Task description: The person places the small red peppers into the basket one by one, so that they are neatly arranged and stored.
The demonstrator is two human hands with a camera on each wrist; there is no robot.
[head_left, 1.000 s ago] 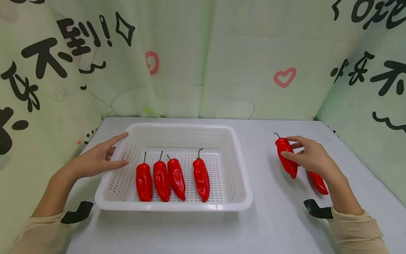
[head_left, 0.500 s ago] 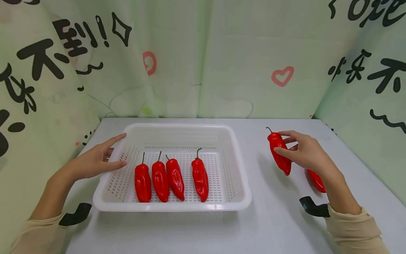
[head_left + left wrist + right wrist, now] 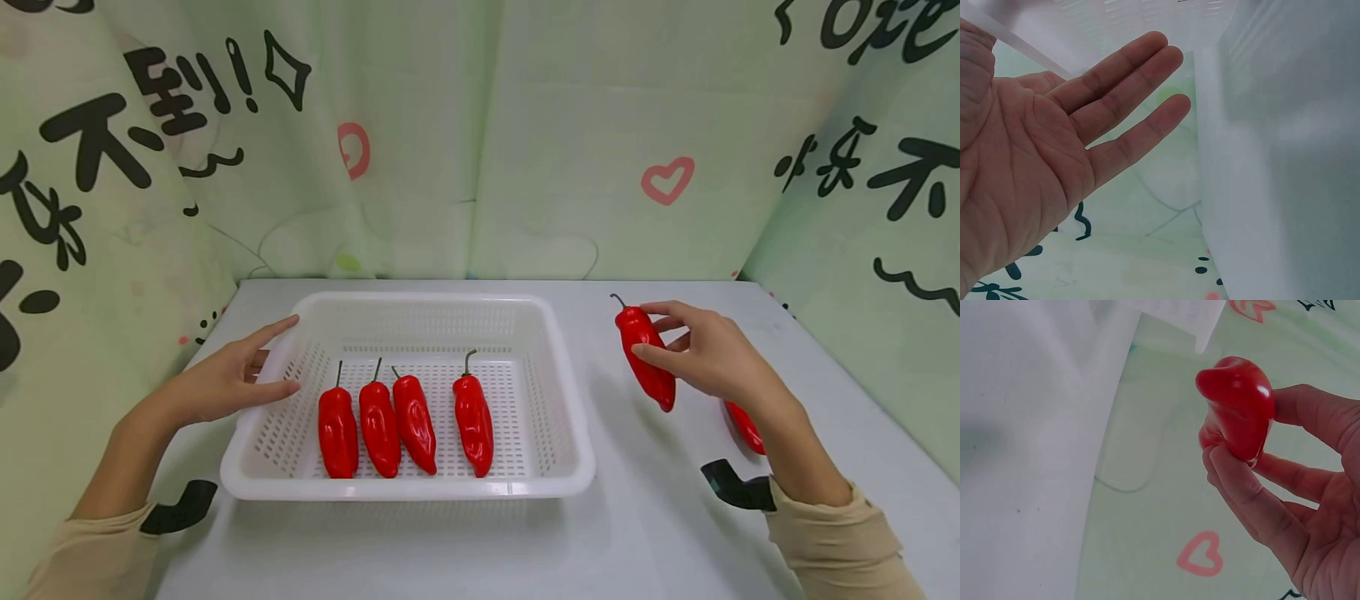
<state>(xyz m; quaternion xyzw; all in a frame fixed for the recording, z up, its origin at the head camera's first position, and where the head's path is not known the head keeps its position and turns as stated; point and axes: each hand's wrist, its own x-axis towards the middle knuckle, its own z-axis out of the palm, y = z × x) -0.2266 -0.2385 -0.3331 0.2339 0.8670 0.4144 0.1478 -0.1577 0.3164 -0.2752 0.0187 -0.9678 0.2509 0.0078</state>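
Observation:
My right hand (image 3: 697,346) pinches a red pepper (image 3: 643,354) between thumb and fingers above the table, right of the basket. The pepper leans, its dark curved stem up and its tip down; the right wrist view shows that red pepper (image 3: 1238,409) from its tip end. My left hand (image 3: 217,375) rests at the left rim of a white perforated basket (image 3: 577,467), thumb and forefinger spread along it. In the left wrist view, the other fingers (image 3: 1141,131) are nearly straight beneath the rim. Several red peppers (image 3: 378,429) lie side by side in the basket, stems away from me.
Another red pepper (image 3: 745,425) lies on the white table (image 3: 630,533), partly hidden by my right wrist. A pale green printed curtain (image 3: 570,142) stands around the back and sides of the table.
My right hand has moved left and slightly up with the pepper, away from the pepper on the table. My left hand and the basket hold their places.

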